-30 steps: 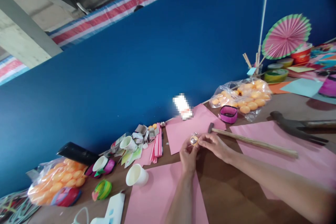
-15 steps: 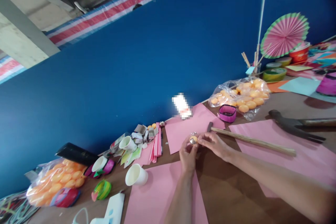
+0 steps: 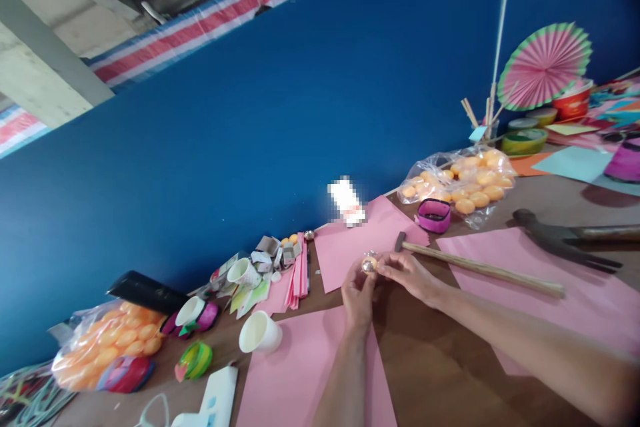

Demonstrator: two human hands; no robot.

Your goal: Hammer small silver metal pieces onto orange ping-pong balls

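Note:
A small round orange piece with a shiny silver part is pinched between my two hands, above the brown table. My left hand grips it from below, thumb and fingers closed around its lower side. From the right, the fingertips of my right hand press on its edge. A bit of clear film seems to stick up over its top; its exact kind is too small to make out. Just beyond my right hand lies a wooden-handled hammer, and a pink paper sheet runs under my left forearm.
A claw hammer lies at right. Bags of orange balls stand at the back right and far left. A white cup, a power strip, paper strips and a tape roll are at left. The blue partition rises behind.
The small round piece has turned slightly, and its silver part now faces me more squarely. Both hands keep almost the same place.

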